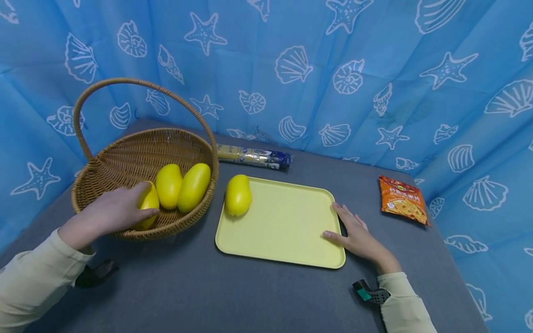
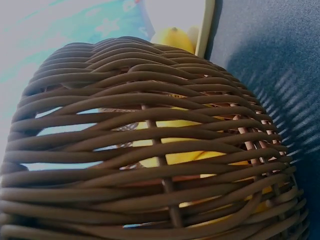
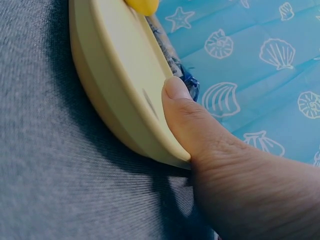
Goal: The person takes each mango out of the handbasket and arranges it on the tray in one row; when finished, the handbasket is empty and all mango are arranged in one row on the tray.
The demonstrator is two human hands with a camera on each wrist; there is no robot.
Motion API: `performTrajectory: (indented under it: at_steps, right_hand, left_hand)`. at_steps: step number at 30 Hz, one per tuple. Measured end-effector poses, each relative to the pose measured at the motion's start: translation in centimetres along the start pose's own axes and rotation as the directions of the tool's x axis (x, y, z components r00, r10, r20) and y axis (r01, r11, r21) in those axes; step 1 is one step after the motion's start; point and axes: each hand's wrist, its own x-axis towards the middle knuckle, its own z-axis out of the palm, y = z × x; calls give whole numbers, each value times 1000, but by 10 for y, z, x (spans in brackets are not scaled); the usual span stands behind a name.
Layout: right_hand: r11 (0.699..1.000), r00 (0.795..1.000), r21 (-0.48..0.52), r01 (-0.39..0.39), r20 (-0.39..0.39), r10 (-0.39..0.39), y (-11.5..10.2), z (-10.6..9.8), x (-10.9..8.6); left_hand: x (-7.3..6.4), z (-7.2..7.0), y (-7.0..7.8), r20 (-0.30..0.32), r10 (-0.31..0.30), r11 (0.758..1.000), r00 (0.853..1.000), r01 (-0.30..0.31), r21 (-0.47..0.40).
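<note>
My left hand [image 1: 112,208] reaches over the near left rim of a brown wicker basket [image 1: 133,152] and grips a yellow mango [image 1: 151,203], thumb on its near side. Two more mangoes, one in the middle [image 1: 168,187] and one at the right [image 1: 195,187], lie beside it inside. In the left wrist view the basket's weave [image 2: 150,110] covers most of the hand and fruit. My right hand [image 1: 358,236] rests at the right edge of a pale yellow tray [image 1: 283,222], fingers extended and thumb [image 3: 185,110] over the rim. Another mango [image 1: 238,195] lies at the tray's left end.
A long clear-and-blue packet [image 1: 254,156] lies behind the tray, next to the basket. An orange snack bag [image 1: 403,200] sits at the right of the grey table [image 1: 233,296]. The basket's tall handle [image 1: 137,82] arches up before a blue shell-patterned curtain [image 1: 308,106].
</note>
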Motion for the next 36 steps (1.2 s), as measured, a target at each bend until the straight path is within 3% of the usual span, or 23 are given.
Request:
performTrajectory:
  at_steps: [3,12,20,30,36]
  right_hand:
    - [1000,1000,-2,1,-3,-1,0,0,0]
    - [1000,1000,-1,4,-6,-4,-1,0,1]
    - [1000,1000,3,6,-11,-6,-2,-1,0]
    - [1000,1000,-15,10,-27,-10,-2,2,-2]
    - [1000,1000,-12,-2,-22,2,-1,1,-1]
  left_hand:
    - [0,0,-1,-21,3,1000,1000,-3,-7]
    - [-1,-1,0,2,-47,999,999,47,14]
    - [-3,-2,0,-36,-90,995,995,91,29]
    - [-9,-3,4,-152,-134,991,979,136,6]
    - [-15,-3,8,-289,-92,996,953,86,-36]
